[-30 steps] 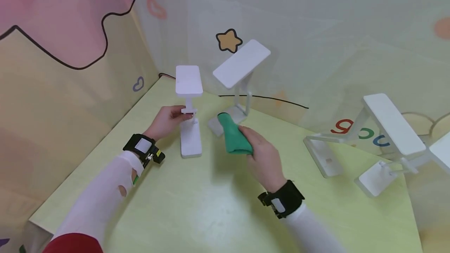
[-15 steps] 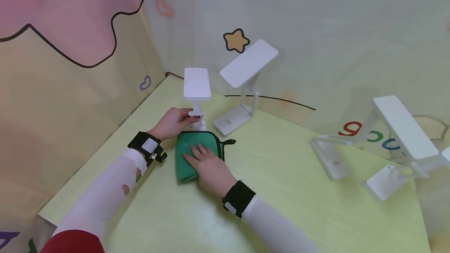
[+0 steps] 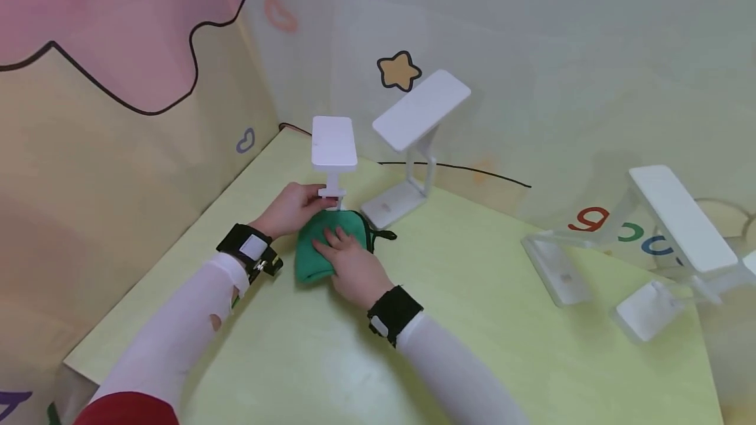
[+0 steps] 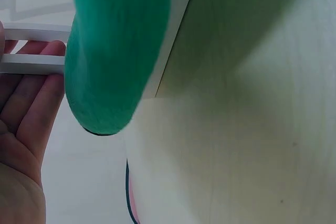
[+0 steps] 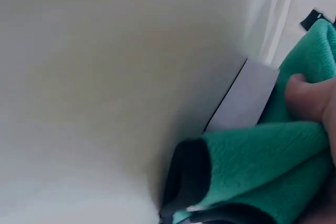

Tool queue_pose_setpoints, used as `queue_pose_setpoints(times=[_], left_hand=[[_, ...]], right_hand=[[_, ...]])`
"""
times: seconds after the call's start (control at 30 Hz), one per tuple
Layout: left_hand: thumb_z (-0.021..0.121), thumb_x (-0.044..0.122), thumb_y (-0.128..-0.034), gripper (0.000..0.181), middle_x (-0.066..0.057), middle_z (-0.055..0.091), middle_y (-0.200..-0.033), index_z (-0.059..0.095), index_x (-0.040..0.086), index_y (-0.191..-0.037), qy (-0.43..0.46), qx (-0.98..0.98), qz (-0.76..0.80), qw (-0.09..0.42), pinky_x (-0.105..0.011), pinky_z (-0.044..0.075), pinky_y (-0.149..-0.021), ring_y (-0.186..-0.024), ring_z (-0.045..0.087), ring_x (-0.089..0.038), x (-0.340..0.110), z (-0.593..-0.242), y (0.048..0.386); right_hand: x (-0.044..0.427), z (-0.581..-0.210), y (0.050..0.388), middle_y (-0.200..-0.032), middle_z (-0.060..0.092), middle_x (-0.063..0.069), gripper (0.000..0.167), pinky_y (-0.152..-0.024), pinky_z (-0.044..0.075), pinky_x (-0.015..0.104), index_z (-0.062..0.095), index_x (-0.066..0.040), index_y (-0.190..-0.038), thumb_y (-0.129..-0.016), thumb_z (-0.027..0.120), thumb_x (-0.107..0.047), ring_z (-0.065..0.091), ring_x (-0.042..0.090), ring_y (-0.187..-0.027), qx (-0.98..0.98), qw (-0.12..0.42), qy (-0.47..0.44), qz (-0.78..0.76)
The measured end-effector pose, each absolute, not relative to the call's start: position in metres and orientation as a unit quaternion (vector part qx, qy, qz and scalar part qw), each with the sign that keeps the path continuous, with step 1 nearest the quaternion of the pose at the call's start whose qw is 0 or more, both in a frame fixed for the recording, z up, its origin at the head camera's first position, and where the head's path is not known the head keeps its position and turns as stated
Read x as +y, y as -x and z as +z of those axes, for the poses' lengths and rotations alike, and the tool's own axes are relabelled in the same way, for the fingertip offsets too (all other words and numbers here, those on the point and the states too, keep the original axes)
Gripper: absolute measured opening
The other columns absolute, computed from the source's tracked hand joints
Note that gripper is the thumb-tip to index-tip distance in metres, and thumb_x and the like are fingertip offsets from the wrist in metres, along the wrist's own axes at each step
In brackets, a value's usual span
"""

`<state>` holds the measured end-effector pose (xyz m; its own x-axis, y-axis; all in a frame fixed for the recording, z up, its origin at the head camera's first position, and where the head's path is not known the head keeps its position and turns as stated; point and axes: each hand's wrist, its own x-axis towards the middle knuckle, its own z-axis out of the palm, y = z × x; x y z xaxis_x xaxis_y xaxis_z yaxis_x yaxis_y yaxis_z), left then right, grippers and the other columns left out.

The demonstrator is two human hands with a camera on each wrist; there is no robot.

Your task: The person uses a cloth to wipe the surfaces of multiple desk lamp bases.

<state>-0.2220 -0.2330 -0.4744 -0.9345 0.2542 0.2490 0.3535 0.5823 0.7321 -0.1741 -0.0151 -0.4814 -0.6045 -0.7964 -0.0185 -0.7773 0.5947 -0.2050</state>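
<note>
Cloth (image 3: 310,258), green with dark trim, lies over the base of the small lamp (image 3: 333,141) and hides most of it in head view; a strip of bare base (image 5: 247,98) shows past the cloth in right wrist view. Take that lamp as landmark.

Right hand (image 3: 358,274): on top of the cloth, fingers spread, pressing it onto the lamp base. Can't tell whether the thumb hooks the base edge.

Left hand (image 3: 289,208): at the lamp's left side, fingers curled around the stem (image 4: 39,64), below the head panel.

Change: versus half a second ago, cloth has slid up the base toward the stem and looks more bunched. A second ago it was off to the lamp's right, base uncovered. My read: wiping is on the base, left hand steadying the lamp.

Around it: tilted lamp (image 3: 422,110) just right of it, apart from it. Two more lamps (image 3: 682,218) (image 3: 648,310) well to its right. All stand on the yellow-green worktop (image 3: 484,294); printed wall (image 3: 514,51) behind.
</note>
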Motion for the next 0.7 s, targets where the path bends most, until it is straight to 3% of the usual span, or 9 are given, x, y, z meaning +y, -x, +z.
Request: queue_pose_setpoints(times=[0.13,0.33,0.53,0.7], left_hand=[[0.067,0.014,-0.1077,0.023,-0.01,0.08,-0.103,0.077,0.002,-0.125,0.168,-0.889,-0.424,0.049,-0.027,0.04,-0.056,-0.063,0.053,-0.014,-0.233,-0.474,0.221],[0.067,0.014,-0.1077,0.024,-0.009,0.08,-0.112,0.078,0.003,-0.126,0.166,-0.895,-0.41,0.062,-0.029,0.052,-0.072,-0.09,0.071,-0.017,-0.234,-0.471,0.223],[0.067,0.014,-0.1079,0.023,-0.012,0.08,-0.105,0.078,0.001,-0.123,0.167,-0.892,-0.416,0.061,-0.027,0.042,-0.058,-0.069,0.061,-0.019,-0.233,-0.471,0.223],[0.068,0.012,-0.1071,0.023,-0.011,0.08,-0.111,0.077,0.0,-0.124,0.174,-0.888,-0.421,0.058,-0.027,0.053,-0.074,-0.086,0.071,-0.018,-0.234,-0.472,0.222]], right_hand=[[-0.002,-0.48,0.156,-0.163,0.048,0.017,0.063,-0.121,0.039,0.044,0.056,-0.013,-0.157,-0.096,0.063,0.0,0.04,0.039,-0.153,0.889,0.054,0.448,-0.078],[0.003,-0.472,0.139,-0.161,0.051,0.015,0.061,-0.119,0.042,0.043,0.059,-0.014,-0.155,-0.096,0.063,-0.001,0.044,0.037,-0.151,0.882,0.055,0.465,-0.059],[-0.015,-0.472,0.152,-0.159,0.053,0.014,0.056,-0.117,0.044,0.044,0.056,-0.014,-0.157,-0.101,0.063,-0.008,0.047,0.038,-0.148,0.891,0.036,0.45,-0.05],[-0.029,-0.479,0.169,-0.157,0.056,0.013,0.055,-0.118,0.043,0.045,0.057,-0.013,-0.156,-0.102,0.07,-0.017,0.049,0.035,-0.147,0.907,-0.005,0.418,-0.044]])
